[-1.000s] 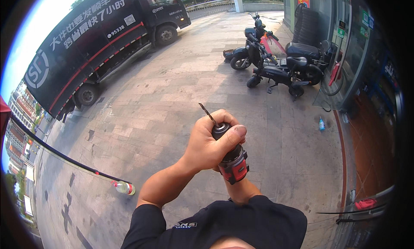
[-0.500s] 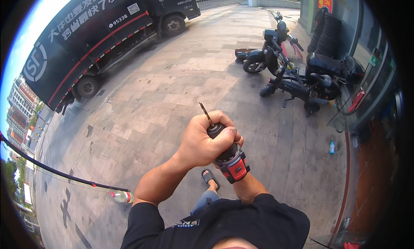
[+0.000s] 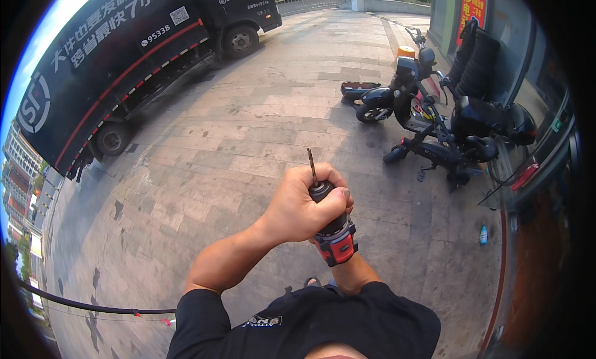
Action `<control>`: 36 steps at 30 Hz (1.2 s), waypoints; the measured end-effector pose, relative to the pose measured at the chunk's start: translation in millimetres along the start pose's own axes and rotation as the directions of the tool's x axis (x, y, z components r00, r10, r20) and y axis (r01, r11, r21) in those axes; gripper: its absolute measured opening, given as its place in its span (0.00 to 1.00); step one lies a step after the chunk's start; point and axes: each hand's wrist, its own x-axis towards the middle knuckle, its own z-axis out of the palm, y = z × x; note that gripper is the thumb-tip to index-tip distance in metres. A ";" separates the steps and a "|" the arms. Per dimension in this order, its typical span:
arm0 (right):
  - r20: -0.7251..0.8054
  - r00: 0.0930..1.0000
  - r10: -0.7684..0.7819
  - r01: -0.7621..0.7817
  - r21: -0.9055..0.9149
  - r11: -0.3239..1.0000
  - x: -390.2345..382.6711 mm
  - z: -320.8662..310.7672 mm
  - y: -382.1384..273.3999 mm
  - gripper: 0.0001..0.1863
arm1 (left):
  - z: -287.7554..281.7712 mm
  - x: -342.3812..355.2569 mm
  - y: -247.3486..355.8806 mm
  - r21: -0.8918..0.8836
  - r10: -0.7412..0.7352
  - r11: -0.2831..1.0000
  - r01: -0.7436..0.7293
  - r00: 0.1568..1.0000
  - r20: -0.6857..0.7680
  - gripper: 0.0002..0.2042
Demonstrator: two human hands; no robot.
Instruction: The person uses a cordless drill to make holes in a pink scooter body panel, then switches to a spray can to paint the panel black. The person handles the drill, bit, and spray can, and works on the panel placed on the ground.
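A red and black cordless drill [image 3: 338, 249] is held in front of my chest, its twist drill bit [image 3: 311, 165] pointing up and away from me. My left hand [image 3: 297, 204] is closed round the drill's black chuck [image 3: 321, 190], with the thumb lying across it. My right hand [image 3: 351, 263] is behind and beneath the drill body, mostly hidden; its forearm comes up from the lower edge and lines up with the drill's grip. The bit's tip is in the air, touching nothing.
A black box truck [image 3: 133, 61] stands at the far left. Parked electric scooters [image 3: 406, 101] and stacked black tyres [image 3: 477, 59] line the shopfront at right. A blue bottle [image 3: 483, 235] stands on the paving, and a black pole [image 3: 93, 307] crosses the lower left.
The drill bit has swung from leaning left to nearly upright. Both hands keep their hold. The view has shifted: scooters appear farther right and my foot is mostly out of sight.
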 end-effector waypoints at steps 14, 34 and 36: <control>-0.018 0.999 0.034 -0.032 0.088 0.996 263.3 -107.5 -103.4 0.15 | -130.5 272.2 -75.5 -0.120 0.062 0.991 -0.061 0.998 0.005 0.04; -0.044 0.998 -0.048 0.062 0.426 0.902 733.7 -251.2 -226.7 0.06 | -382.3 712.7 -146.8 -0.117 0.204 0.975 -0.191 0.973 0.109 0.03; -0.031 0.995 -0.095 0.096 0.553 0.828 782.9 -263.0 -237.4 0.07 | -405.2 761.8 -151.9 -0.168 0.209 0.968 -0.189 0.972 0.109 0.03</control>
